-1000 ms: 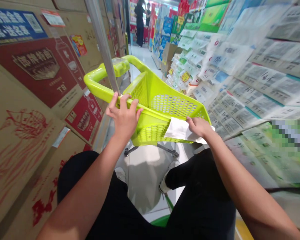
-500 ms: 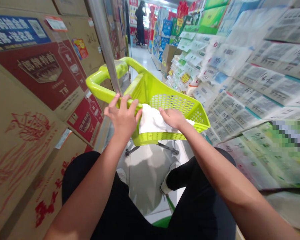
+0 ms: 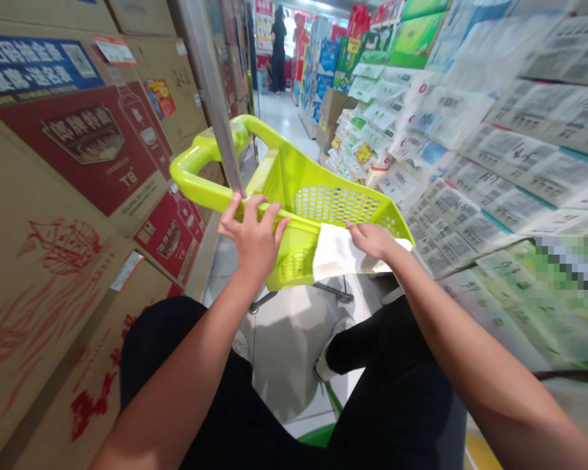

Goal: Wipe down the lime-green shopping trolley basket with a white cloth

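Note:
In front of my knees stands a lime-green plastic shopping basket cart (image 3: pixel 294 245) on thin metal legs with casters. My left hand (image 3: pixel 255 232) grips its near rim, fingers over the edge beside a slanting metal pole (image 3: pixel 225 130). A white cloth (image 3: pixel 338 253) lies against the outside of the basket's near wall, toward its right end. My right hand (image 3: pixel 372 240) holds this cloth against the rim, thumb on the inner side. The rest of its fingers are partly hidden.
Printed cardboard boxes (image 3: pixel 88 137) are stacked close on the left. Stacks of wrapped packs (image 3: pixel 509 156) rise on the right. A person (image 3: pixel 278 49) stands far down the aisle. Part of something green (image 3: pixel 318 436) shows between my legs.
My right hand has slid right along the basket's near side with the white cloth, uncovering the wall near my left hand. My left hand and the basket have shifted slightly.

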{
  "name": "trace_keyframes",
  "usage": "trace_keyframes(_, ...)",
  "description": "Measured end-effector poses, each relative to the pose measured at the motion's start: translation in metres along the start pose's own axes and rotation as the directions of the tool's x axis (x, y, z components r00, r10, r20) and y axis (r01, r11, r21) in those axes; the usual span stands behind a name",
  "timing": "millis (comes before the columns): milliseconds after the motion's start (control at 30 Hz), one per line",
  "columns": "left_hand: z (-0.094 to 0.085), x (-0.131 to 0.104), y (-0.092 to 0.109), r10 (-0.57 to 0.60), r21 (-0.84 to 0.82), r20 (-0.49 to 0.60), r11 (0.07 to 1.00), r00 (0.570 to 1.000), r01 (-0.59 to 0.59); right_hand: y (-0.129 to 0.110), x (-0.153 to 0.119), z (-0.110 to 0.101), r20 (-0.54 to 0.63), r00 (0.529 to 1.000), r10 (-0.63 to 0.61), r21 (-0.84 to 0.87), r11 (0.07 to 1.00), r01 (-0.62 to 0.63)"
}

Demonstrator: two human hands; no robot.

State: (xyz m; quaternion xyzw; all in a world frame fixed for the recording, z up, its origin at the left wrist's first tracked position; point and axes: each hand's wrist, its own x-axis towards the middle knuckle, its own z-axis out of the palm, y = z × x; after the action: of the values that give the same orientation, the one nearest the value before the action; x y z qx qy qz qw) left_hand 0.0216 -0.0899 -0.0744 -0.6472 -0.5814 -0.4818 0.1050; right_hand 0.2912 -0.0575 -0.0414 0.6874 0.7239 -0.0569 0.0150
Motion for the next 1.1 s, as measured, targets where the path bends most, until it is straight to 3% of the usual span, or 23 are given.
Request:
trace_keyframes(133,0.010,-0.005,0.012,0.010,-0.015,-0.035,1.000,0.999,-0.011,-0.097,0.021,-0.019,-0.114,0.953,-0.281,0.204,0.932,0.300)
trace_keyframes(200,0.010,-0.005,0.009,0.013,-0.018,-0.042,1.000,0.999,-0.014,-0.121,0.024,-0.024,-0.152,0.926,-0.345,0.235,0.898,0.373)
trace_keyframes(267,0.007,-0.003,0.002,0.021,-0.017,-0.044,1.000,0.999,-0.022,-0.122,0.021,-0.022,-0.158,0.927,-0.340,0.185,0.912,0.366)
trace_keyframes(400,-0.003,0.002,-0.016,0.040,-0.013,0.005,0.999,0.999,-0.039,-0.075,0.003,-0.005,-0.137,0.967,-0.213,0.003,0.976,0.216)
trace_keyframes(567,-0.011,0.003,-0.022,0.051,-0.023,0.040,0.998,0.998,-0.050,0.023,-0.017,0.014,-0.079,0.997,0.004,-0.171,0.985,-0.018)
trace_keyframes(667,-0.009,0.001,-0.020,0.075,-0.016,0.014,0.997,0.997,-0.075,0.074,-0.027,0.019,-0.040,0.986,0.162,-0.185,0.968,-0.167)
trace_keyframes(767,-0.003,-0.002,-0.015,0.069,-0.021,-0.026,0.997,0.997,-0.070,0.092,-0.032,0.020,-0.050,0.970,0.237,-0.158,0.957,-0.242)
trace_keyframes(867,0.005,-0.005,-0.007,0.051,-0.050,-0.057,0.997,0.997,-0.054,0.059,-0.030,0.016,-0.082,0.976,0.203,-0.135,0.968,-0.213)
trace_keyframes(967,0.010,-0.007,0.002,0.044,-0.090,-0.055,0.995,0.998,-0.049,-0.013,-0.020,0.008,-0.133,0.990,0.052,-0.071,0.996,-0.062)
trace_keyframes(1100,0.009,-0.005,0.005,0.047,-0.096,-0.027,0.994,0.999,-0.049,-0.099,-0.003,-0.007,-0.225,0.966,-0.124,0.042,0.990,0.137)
